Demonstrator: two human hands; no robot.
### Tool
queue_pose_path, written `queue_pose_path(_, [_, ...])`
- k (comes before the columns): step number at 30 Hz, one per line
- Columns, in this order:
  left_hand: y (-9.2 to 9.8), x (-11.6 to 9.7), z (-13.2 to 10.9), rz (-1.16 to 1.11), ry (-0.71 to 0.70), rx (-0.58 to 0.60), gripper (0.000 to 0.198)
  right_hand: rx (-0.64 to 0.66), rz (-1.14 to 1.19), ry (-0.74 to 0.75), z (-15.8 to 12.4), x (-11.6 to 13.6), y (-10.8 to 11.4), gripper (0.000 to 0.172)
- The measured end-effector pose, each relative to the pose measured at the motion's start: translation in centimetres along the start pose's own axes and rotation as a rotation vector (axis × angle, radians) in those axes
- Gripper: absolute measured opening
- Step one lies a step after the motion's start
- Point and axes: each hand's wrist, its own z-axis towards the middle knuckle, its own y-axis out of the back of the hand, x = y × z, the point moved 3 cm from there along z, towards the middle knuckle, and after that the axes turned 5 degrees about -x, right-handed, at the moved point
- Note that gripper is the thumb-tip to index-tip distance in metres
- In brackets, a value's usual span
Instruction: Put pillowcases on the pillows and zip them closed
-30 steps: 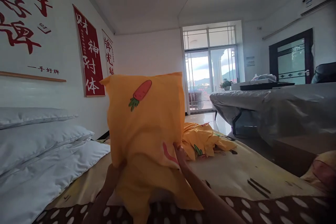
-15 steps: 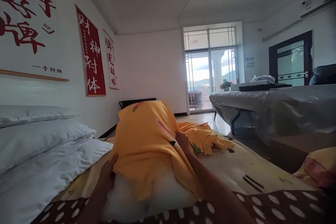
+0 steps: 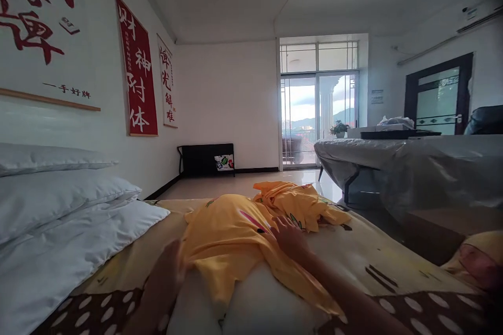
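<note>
A white pillow (image 3: 255,306) lies flat on the bed in front of me, its far half inside a yellow pillowcase (image 3: 223,235) printed with carrots. My left hand (image 3: 167,275) grips the pillowcase's left edge against the pillow's side, fingers closed on the cloth. On the right side, my right hand (image 3: 288,235) rests on top of the pillowcase, fingers curled onto the fabric. A second crumpled yellow pillowcase (image 3: 301,207) lies just beyond my right hand.
Three bare white pillows (image 3: 58,220) are stacked along the wall at the left. The bedsheet (image 3: 377,259) is cream with a brown dotted band. A plastic-covered table (image 3: 412,165) stands at the right; a black bench (image 3: 206,159) sits by the far wall.
The pillow stood upright with the pillowcase pulled over its top; it has been lowered and now lies flat on the bed. Both hands came down with it.
</note>
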Motion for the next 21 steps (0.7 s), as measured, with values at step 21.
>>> queue_pose_path(21, [4.9,-4.0,-4.0,0.206,-0.657,0.303,0.021,-0.372,-0.288,0.360,-5.4,-2.0,9.3,0.024])
